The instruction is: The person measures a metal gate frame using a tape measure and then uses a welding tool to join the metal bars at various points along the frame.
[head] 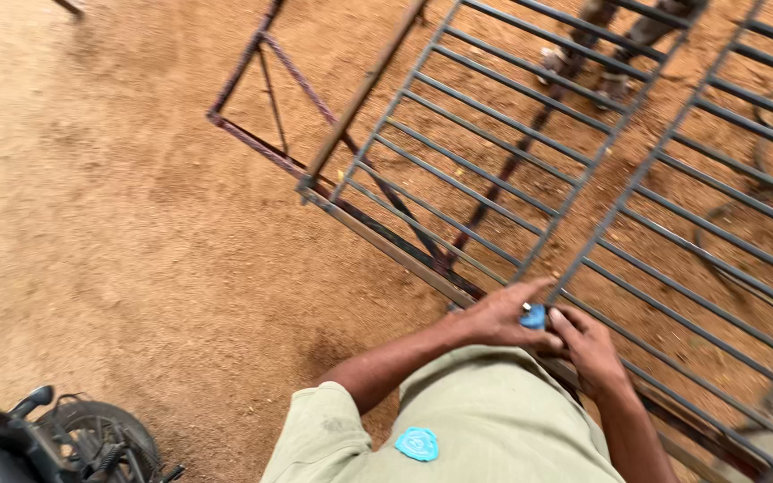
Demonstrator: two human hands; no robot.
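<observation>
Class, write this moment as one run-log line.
left hand: on small blue object | right hand: touching it | under: metal grille frame | ground: dirt

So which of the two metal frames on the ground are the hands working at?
The grey grille of close parallel bars, at its near edge. Both hands, left hand and right hand, meet there around a small blue object. The rusty open frame lies farther away.

A small bright blue object (533, 315) shows between the hands, the metal grille (530, 170) is dull grey with a rusty brown frame, the ground (109, 197) is reddish-orange dirt, the shirt (485, 420) is pale khaki with a turquoise badge (418, 444).
</observation>
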